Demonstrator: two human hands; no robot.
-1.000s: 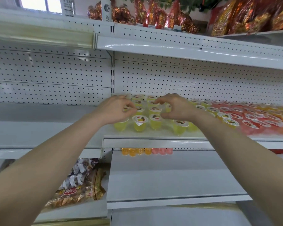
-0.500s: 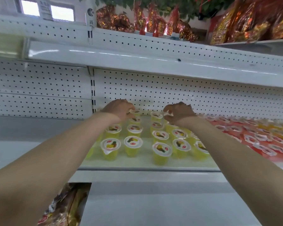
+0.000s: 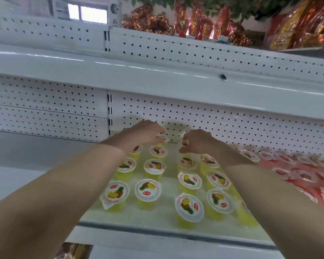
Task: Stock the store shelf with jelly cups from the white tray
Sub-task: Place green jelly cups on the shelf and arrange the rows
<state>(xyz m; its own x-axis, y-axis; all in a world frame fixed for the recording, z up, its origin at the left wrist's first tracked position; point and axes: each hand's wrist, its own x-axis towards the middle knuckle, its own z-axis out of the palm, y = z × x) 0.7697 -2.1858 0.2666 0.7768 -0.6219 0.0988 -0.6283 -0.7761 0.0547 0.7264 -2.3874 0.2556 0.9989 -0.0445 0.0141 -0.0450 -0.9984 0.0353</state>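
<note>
Left hand is gripping a back-row jelly cup with curled fingers | right hand is pinching a neighbouring jelly cup | both cups are being held at the rear of the shelf, near the pegboard wall | yellow cups are standing in rows in front | red cups are sitting at the right.

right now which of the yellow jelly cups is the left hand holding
The rearmost white-lidded yellow plastic jelly cup in the second column from left, nearest the white pegboard: the left hand curls its fingers over its lid.
</note>
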